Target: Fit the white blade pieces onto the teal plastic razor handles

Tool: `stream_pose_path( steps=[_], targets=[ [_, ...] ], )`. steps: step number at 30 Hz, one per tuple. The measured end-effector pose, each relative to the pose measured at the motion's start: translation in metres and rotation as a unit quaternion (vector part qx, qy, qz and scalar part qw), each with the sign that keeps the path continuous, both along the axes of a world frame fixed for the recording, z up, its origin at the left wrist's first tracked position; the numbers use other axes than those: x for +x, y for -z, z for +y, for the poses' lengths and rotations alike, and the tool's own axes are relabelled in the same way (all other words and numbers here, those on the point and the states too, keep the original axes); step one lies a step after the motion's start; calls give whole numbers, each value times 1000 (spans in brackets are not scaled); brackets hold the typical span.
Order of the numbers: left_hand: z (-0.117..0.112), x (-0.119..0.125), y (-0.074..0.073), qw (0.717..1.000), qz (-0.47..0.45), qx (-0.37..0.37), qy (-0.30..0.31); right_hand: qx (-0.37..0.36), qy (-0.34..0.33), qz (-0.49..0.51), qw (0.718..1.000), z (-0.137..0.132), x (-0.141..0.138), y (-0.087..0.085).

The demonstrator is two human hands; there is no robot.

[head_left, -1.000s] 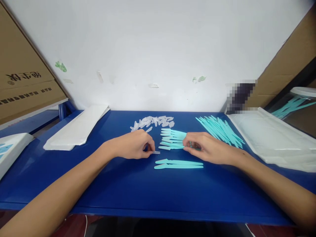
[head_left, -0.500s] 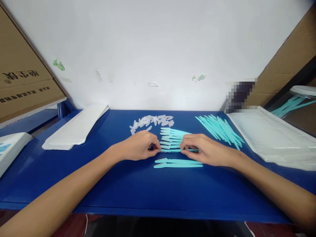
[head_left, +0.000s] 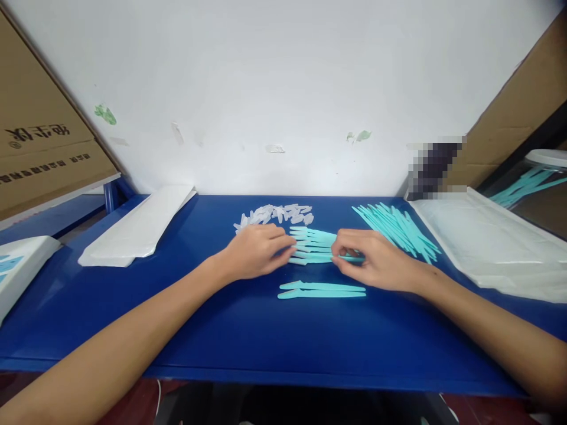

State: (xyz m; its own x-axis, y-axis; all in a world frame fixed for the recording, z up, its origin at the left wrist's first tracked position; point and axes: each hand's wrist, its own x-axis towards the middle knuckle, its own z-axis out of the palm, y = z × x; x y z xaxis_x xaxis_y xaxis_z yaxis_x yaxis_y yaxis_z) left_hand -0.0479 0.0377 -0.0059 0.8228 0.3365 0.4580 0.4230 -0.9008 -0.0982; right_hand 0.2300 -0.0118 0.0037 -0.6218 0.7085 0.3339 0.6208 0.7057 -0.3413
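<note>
On the blue table (head_left: pixel 248 330) lies a row of teal plastic sticks with caps (head_left: pixel 312 245) between my two hands. My left hand (head_left: pixel 257 251) rests at the row's left end, fingers stretched toward the capped tips. My right hand (head_left: pixel 370 260) pinches one teal stick (head_left: pixel 349 258) at the row's right end. Two more teal sticks (head_left: pixel 321 289) lie side by side nearer to me. Behind the row sits a heap of small clear caps (head_left: pixel 274 214). A pile of loose teal sticks (head_left: pixel 396 227) lies at the back right.
A white flat bag (head_left: pixel 137 230) lies at the back left, and a large white sheet (head_left: pixel 482 242) at the right. Cardboard boxes (head_left: pixel 39 141) stand at the left, another at the right. A white tray (head_left: pixel 18 265) sits at the far left edge.
The left hand let go of the small clear cap it pinched and now lies flat at the row. The stick both hands held has moved back into the row.
</note>
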Motion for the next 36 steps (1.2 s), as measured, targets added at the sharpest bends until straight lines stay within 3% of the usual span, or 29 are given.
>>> stream_pose_path(
  steps=[5, 9, 13, 22, 26, 29, 32, 36],
  targets=[
    [17, -16, -4, 983, 100, 31, -150, 31, 83, -32, 996, 11, 4, 11],
    [20, -18, -1, 973, 139, 13, -185, 32, 101, -64, 992, 14, 5, 15],
    [20, -17, 2, 969, 144, 6, -202, 39, 101, -50, 993, 7, 1, 7],
    [13, -15, -12, 972, 186, -32, -140, -104, -12, -112, 988, -13, -10, -6],
    [5, -18, -22, 973, 190, -69, -109, -139, -22, -120, 983, -11, -8, -8],
    [1, -20, -29, 972, 180, -120, -94, -111, -11, -153, 982, -11, -6, -11],
    [-4, -19, -34, 959, 159, -225, -58, -57, 8, -193, 979, -12, -2, -13],
    [-9, -10, -33, 941, 102, -322, -6, -31, 14, -206, 978, -12, 4, -13]
  ],
)
